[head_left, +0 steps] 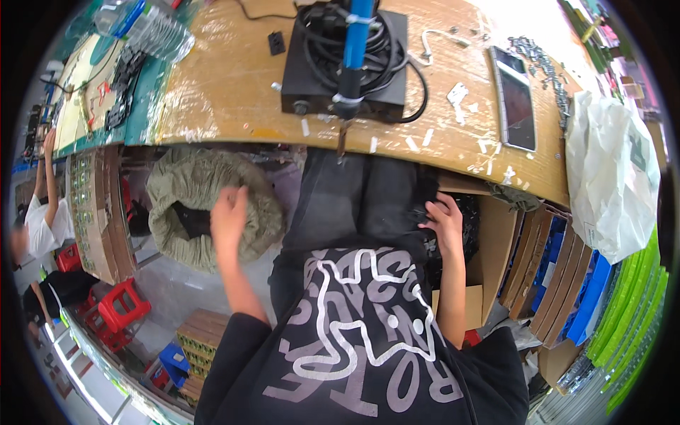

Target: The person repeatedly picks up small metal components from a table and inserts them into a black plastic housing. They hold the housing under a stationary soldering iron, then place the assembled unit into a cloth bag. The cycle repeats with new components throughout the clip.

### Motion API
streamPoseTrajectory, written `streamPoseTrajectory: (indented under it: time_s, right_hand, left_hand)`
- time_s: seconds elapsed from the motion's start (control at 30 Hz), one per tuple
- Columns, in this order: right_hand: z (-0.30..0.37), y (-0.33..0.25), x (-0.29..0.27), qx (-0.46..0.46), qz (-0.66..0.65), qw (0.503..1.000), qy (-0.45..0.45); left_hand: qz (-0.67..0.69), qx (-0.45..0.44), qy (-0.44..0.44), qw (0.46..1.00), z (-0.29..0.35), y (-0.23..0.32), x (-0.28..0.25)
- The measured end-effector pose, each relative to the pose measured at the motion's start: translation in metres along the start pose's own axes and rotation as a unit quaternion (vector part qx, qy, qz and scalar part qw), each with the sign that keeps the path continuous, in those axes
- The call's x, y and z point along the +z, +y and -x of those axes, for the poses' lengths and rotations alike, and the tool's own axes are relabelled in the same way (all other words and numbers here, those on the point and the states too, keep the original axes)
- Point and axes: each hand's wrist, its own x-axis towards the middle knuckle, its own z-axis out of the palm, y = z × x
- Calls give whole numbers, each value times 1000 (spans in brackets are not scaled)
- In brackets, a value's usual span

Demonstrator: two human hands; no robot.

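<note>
Early going by the look of it: left hand [228,212] reaching, fingers loosely curled, into the olive sack [205,205] below the counter [234,85], right hand [445,221] dipped into the cardboard box [489,248], grip hidden, nothing yet lifted out.
</note>
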Motion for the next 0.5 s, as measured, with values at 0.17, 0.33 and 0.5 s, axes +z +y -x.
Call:
streamPoseTrajectory:
  time_s: [0.17, 0.33, 0.5]
  right_hand:
    - [-53, 126, -155, 35, -68, 959, 272]
    - [-54, 153, -207, 91, -100, 923, 360]
    - [-16, 26, -154, -158, -113, 929, 314]
  left_hand:
    - [-222, -45, -46, 973, -42, -115, 8]
    - [-242, -89, -92, 962, -80, -189, 51]
    - [-197, -85, -89, 973, -97, -216, 55]
